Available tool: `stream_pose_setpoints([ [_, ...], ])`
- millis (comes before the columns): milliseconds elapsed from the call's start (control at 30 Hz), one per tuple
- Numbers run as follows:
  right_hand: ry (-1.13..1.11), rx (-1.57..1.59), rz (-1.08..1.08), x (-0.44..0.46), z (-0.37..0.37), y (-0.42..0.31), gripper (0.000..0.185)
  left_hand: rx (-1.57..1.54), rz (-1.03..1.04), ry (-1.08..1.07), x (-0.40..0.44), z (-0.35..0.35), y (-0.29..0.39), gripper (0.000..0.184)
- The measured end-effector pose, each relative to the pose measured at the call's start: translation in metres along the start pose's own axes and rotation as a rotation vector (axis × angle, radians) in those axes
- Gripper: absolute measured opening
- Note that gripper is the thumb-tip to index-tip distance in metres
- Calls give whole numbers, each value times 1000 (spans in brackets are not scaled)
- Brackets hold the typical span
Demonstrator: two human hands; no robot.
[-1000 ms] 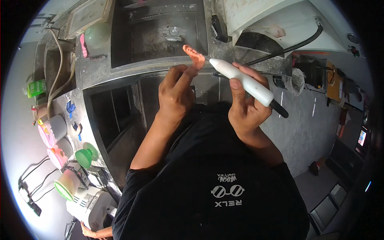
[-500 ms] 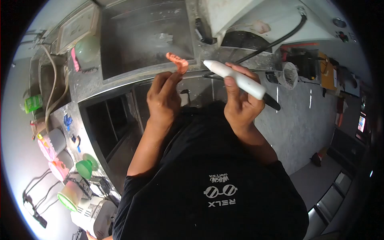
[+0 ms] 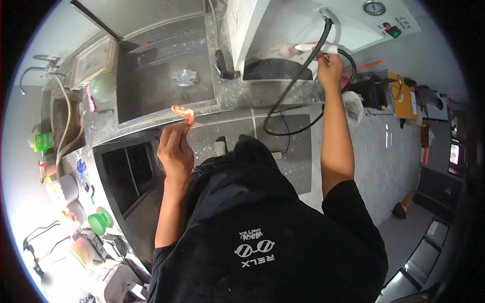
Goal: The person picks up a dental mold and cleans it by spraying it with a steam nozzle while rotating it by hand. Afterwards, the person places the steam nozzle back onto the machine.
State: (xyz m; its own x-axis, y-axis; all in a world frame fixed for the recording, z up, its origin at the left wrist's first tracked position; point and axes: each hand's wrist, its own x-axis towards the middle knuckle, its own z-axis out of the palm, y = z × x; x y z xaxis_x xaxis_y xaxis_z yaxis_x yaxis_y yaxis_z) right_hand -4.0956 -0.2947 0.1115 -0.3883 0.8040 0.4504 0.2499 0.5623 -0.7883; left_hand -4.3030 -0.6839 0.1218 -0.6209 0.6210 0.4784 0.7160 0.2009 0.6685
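Note:
My left hand point(image 3: 175, 151) pinches an orange-pink denture point(image 3: 183, 112) between its fingertips, over the front edge of the recessed basin point(image 3: 151, 91). Out to the right, my right hand point(image 3: 331, 73) is wrapped round a white pen-shaped steam handpiece point(image 3: 318, 49). Its tip points left, close to the front of a white machine point(image 3: 353, 30). A black hose point(image 3: 309, 61) runs from that machine, passes in front of the handpiece and hangs in a loop below the counter edge.
A metal fitting point(image 3: 185, 77) lies in the basin. The machine carries a gauge point(image 3: 374, 7) and a green switch point(image 3: 393, 32). A white bucket point(image 3: 352, 108) stands at the right. Green bowls point(image 3: 101, 220) and cups crowd the left counter.
My right hand has carried the handpiece away from the denture, up and right to the machine. My left hand has shifted slightly left and down with the denture. The mist over the basin has cleared.

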Motion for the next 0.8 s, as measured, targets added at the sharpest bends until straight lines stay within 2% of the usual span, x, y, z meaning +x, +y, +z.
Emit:
stream_pose_setpoints([
  [67,-121,-332,-47,11,-1,-1,31,55,3,21,-6,-6,9,16],
  [133,-215,-116,35,16,7,-8,30,56,-107,46,-17,-10,16,18],
  [167,-348,-266,88,25,0,-13,27,78,-131,45,-23,-11,19,19],
  [200,-355,-255,80,28,2,-11,27,90,-135,54,-29,-10,22,19],
  [300,-432,-165,-48,32,10,5,35,104,-255,74,-48,-4,28,26],
  [433,-487,-116,-68,35,13,23,34,137,-291,93,-58,2,36,28],
  [500,-465,-339,-248,36,16,27,30,130,-342,104,-56,1,48,12],
  [533,-478,-327,-252,34,16,29,30,143,-353,110,-56,1,52,12],
  [600,-403,-179,-144,23,18,26,23,49,-359,132,-55,0,57,13],
  [667,-321,6,394,-3,7,16,12,67,-269,126,-57,-3,51,15],
  [733,-341,-313,112,-31,-25,-4,8,6,-318,150,-60,-6,47,15],
  [800,-625,-169,215,-71,-52,32,12,-4,-314,177,-57,-12,43,14],
])
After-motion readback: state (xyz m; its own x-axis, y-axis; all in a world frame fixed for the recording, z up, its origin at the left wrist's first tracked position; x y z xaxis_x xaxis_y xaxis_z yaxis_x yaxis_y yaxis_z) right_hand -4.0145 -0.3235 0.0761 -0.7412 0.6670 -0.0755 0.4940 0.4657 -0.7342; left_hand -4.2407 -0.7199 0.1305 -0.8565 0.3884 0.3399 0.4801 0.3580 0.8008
